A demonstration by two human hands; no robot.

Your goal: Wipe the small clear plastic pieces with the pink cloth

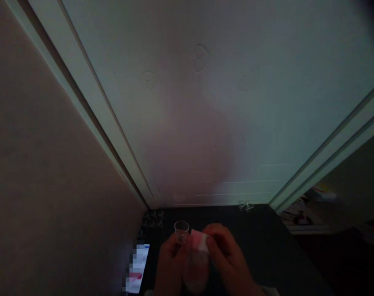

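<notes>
Low in the dim head view, my left hand (172, 261) is closed around a small clear cup (182, 230), held upright with its rim on top. Beside it, my right hand (226, 257) pinches a small pink and white piece (199, 240), perhaps paper or cloth; its exact kind is unclear. The left fingertips are close to that piece, and I cannot tell whether they touch it. Below and between the hands is a blurred, rounded, pale pink shape (195, 273) that I cannot make out.
A lit phone (139, 267) lies at the left on the dark tabletop (267, 246). Several small clear cups (154, 218) stand in the back left corner. Small clear objects (246, 204) lie along the back edge, against a white panel (180, 102). A wall (51, 185) rises at the left.
</notes>
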